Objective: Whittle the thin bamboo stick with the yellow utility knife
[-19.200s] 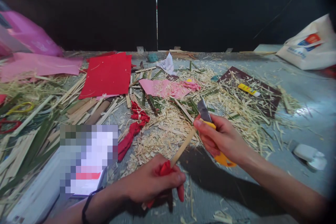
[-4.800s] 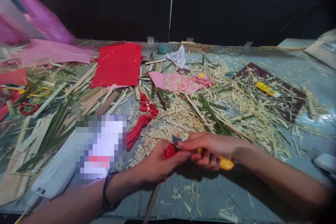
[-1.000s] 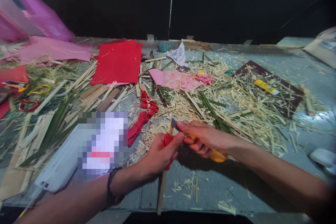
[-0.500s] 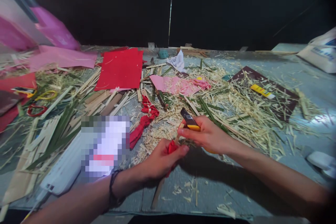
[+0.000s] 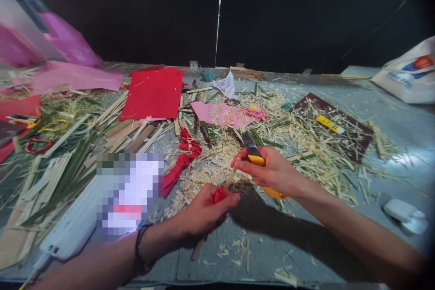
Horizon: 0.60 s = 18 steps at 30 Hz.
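Note:
My left hand (image 5: 207, 208) is wrapped round a thin wooden strip (image 5: 229, 178) with red cloth (image 5: 220, 194) bunched about it; the strip's tip sticks out above the thumb. My right hand (image 5: 275, 170) grips a yellow utility knife (image 5: 257, 160), its dark blade end (image 5: 250, 142) pointing up and to the left. The right fingertips are close to the strip's upper tip; whether they touch it I cannot tell. A twisted length of red cloth (image 5: 178, 168) lies on the table left of the hands, among pale shavings (image 5: 200, 181).
A power strip (image 5: 73, 213) and a blurred-out bright object (image 5: 132, 195) lie at the left, near bamboo strips and scissors (image 5: 40, 145). Red sheets (image 5: 152, 93) and pink paper (image 5: 224, 114) are farther back. At the right are a white case (image 5: 404, 215) and a bag (image 5: 408, 72).
The right hand with the knife has moved away from the left hand, showing more of the strip between them. The whole view has shifted slightly, with table items now farther left.

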### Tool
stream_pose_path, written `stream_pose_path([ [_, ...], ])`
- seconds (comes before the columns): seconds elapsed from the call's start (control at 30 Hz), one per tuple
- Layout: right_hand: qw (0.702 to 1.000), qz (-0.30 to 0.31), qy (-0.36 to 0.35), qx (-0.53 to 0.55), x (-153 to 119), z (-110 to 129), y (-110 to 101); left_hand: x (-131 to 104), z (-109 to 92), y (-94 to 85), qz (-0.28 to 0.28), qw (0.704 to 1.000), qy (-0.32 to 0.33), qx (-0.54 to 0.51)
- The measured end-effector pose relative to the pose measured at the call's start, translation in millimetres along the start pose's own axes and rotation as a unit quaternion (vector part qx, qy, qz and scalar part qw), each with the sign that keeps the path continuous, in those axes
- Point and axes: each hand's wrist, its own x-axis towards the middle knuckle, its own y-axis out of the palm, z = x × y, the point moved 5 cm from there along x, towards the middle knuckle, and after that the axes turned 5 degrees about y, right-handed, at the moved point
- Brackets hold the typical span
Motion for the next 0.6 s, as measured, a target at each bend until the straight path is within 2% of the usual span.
stream_pose_path([
  [0.17,0.998,-0.051,-0.039,-0.017,-4.4,11.0,-21.5,1.6,11.9,1.0,0.015,0.999,-0.040,-0.014],
  [0.33,0.994,-0.095,-0.050,-0.025,-9.0,18.5,-38.4,2.7,13.9,3.6,0.009,0.996,-0.021,-0.084],
  [0.6,0.990,-0.127,-0.058,-0.033,-9.7,20.5,-52.4,3.2,8.7,4.1,0.050,0.998,-0.011,-0.043],
])
